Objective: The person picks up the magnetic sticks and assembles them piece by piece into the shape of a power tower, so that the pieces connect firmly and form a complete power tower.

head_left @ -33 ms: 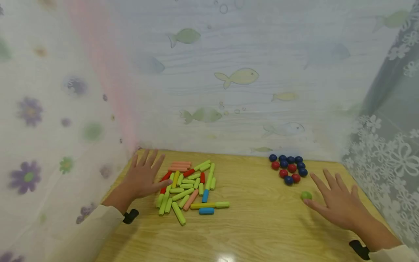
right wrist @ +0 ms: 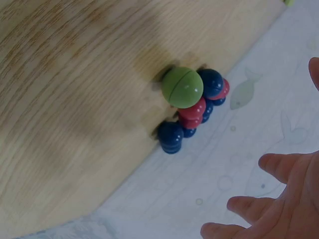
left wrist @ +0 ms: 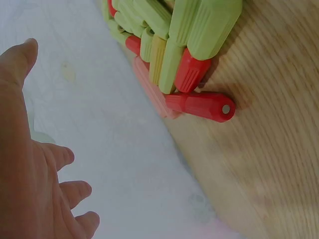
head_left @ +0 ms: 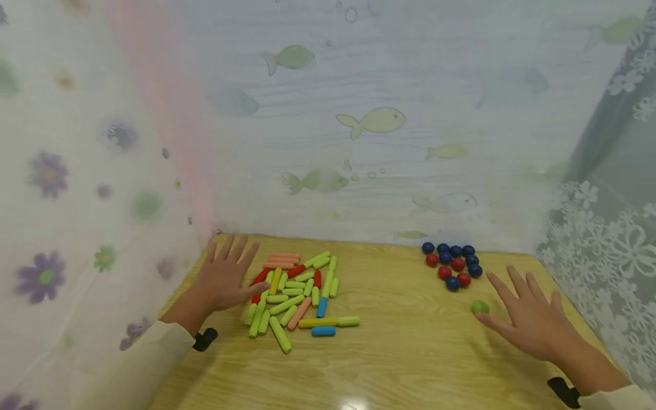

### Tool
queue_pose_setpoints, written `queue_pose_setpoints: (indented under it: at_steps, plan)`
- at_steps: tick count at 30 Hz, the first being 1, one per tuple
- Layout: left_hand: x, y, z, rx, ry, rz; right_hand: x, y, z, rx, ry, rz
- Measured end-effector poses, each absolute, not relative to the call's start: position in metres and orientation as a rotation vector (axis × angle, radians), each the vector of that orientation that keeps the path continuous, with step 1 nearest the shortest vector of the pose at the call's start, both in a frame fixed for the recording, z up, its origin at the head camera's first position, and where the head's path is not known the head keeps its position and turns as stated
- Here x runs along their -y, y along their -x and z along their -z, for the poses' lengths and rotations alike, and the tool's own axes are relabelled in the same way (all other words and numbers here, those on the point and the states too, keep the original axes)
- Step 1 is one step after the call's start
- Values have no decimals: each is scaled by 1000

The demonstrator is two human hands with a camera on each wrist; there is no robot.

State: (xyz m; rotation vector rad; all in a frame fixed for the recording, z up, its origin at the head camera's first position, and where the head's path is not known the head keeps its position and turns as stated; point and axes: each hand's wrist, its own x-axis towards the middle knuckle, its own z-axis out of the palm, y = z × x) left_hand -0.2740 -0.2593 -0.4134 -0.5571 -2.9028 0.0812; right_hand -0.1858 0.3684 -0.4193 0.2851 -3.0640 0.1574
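Observation:
My left hand (head_left: 221,279) hovers with spread fingers at the left edge of a group of ribbed plastic magnetic sticks. Most are lime, like one stick (head_left: 280,334) at the near side; others are red, yellow, salmon and blue. In the left wrist view, a red stick (left wrist: 207,105) shows a round metal end, apart from the fingers. On the right, my right hand (head_left: 535,319) is also spread, holding nothing. Its thumb lies closest to a green ball (head_left: 480,307). Beyond that ball sits a cluster of dark blue balls (head_left: 452,283) and red balls (head_left: 444,273).
Everything lies on a wood-grain table (head_left: 389,353). A white curtain (head_left: 246,148) printed with fish hangs along the back edge. Flowered fabric (head_left: 82,216) closes the left side, and lace (head_left: 605,233) hangs at the right. Salmon sticks (head_left: 283,261) lie side by side near the back.

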Motion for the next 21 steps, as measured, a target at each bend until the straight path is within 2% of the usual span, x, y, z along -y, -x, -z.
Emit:
queue_pose_setpoints:
  at_steps: [11,21]
  plan:
    - [243,273,425,2875,615,-14,-376,197,423,3038,-275,-205]
    - [122,231,444,2911,672,812,-388,207,441,2978,-216,-665]
